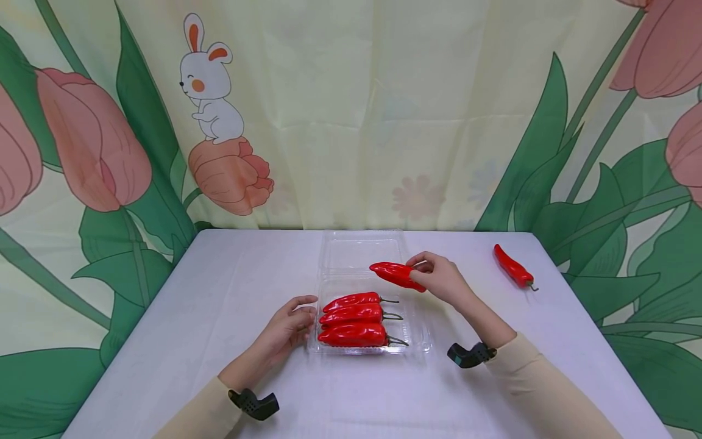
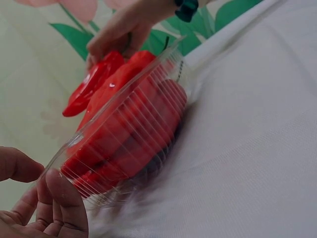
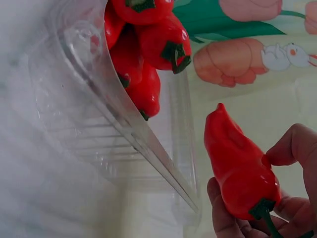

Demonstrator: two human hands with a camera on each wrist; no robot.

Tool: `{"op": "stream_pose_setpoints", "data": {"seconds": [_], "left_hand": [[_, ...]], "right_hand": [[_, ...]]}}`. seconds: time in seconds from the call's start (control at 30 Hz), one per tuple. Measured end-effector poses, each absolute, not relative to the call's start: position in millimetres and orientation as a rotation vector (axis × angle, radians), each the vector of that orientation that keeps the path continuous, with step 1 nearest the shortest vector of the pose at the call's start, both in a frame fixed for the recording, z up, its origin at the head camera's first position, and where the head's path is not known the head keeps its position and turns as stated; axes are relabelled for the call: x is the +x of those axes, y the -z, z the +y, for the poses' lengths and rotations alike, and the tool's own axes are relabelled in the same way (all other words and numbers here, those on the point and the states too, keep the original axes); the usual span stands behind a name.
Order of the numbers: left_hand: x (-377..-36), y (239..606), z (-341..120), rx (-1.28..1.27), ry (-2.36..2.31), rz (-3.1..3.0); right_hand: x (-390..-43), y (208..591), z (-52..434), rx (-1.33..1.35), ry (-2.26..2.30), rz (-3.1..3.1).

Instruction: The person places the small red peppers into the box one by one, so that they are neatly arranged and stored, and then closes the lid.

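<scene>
Lower centre of the head view: the left hand [image 1: 287, 329] rests on the white worktop [image 1: 181, 341], its loosely curled fingers touching the left wall of the clear plastic clamshell tray [image 1: 419, 341] without visibly gripping it. The tray looks thin and flexible; a light press at its rim is probably enough to steady it, and a firmer squeeze would likely buckle the ribbed wall.

Inside the tray, three red chili peppers [image 1: 351, 317] lie side by side, stems pointing to the right of the frame.

Just beyond them, right of centre, the right hand [image 1: 441, 280] pinches a fourth red chili pepper [image 1: 396, 274] at its stem end, fingers and thumb closed round the thick shoulder, tip pointing left above the tray's far half. The pepper appears light, glossy and smooth, so probably slippery; the broad stem end offers the surest hold, while the tapered tip would slide.

Behind the tray its open hinged lid [image 1: 359, 251] lies flat.

Upper right of the worktop: one loose chili pepper [image 1: 512, 266], well apart from both hands.
</scene>
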State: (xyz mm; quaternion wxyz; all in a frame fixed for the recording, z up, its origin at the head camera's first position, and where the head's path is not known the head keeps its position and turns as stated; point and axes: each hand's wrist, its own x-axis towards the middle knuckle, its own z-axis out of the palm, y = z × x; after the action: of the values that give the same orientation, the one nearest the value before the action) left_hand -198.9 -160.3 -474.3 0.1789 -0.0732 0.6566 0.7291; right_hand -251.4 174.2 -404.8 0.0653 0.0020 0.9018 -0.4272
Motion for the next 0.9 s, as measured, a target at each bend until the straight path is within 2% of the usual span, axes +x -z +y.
{"op": "stream_pose_setpoints", "data": {"seconds": [0.9], "left_hand": [[-199, 474, -161, -0.197, -2.060, 1.857]], "right_hand": [[-242, 422, 123, -0.283, 1.215, 2.696]]}}
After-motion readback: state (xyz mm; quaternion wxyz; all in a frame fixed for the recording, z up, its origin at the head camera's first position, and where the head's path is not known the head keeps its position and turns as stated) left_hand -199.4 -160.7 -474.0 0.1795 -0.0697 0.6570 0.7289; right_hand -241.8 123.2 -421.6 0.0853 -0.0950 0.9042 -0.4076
